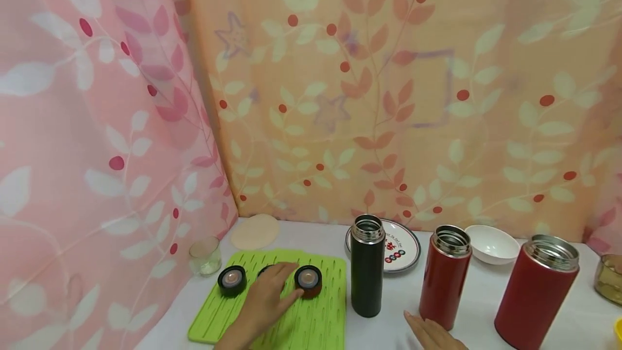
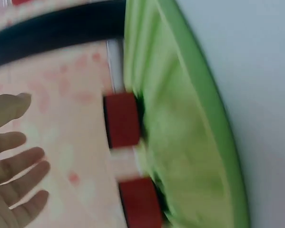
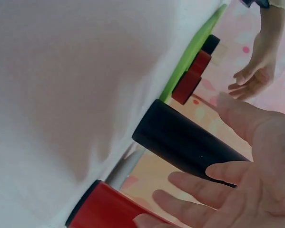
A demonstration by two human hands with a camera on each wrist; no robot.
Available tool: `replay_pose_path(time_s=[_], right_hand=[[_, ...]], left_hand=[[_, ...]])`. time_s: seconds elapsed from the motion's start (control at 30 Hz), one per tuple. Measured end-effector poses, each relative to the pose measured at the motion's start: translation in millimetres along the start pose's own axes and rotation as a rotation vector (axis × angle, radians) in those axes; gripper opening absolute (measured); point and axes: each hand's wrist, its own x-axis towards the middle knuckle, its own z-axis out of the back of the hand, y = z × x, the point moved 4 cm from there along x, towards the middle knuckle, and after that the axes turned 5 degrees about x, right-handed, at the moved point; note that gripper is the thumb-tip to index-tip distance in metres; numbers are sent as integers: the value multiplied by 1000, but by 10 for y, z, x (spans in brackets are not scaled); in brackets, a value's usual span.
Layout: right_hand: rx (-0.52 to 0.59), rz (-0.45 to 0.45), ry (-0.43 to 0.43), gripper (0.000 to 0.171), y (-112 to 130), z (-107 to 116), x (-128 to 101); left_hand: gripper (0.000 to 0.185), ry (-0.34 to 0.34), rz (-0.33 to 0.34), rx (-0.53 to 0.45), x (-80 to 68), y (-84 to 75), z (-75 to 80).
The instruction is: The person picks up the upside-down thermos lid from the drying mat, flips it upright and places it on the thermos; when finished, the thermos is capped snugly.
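left hand (image 1: 264,298) over green mat (image 1: 320,323), lower left of frame, fingers spread, holding nothing, reaching among three lids; red lid (image 1: 308,280) at fingertips. right hand (image 1: 430,334) open, flat by red flask (image 1: 444,277). judgement: pinch the lid rim squarely, lift straight. left wrist view alone shows red lid sides.
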Motion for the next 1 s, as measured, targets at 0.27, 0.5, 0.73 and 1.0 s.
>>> replay_pose_path(time_s=[0.27,0.5,0.73,1.0], right_hand=[[228,-62,-16,68,77,185,-62],[259,-52,-12,60,99,212,-96],[307,-14,5,60,71,260,-135],[268,124,-63,58,155,286,-180]], left_hand=[[50,-120,201,-23,21,778,68],[72,144,463,-203,-231,1355,9],[83,277,554,-249,-312,1553,-143],[83,309,575,-189,-368,1614,-111]])
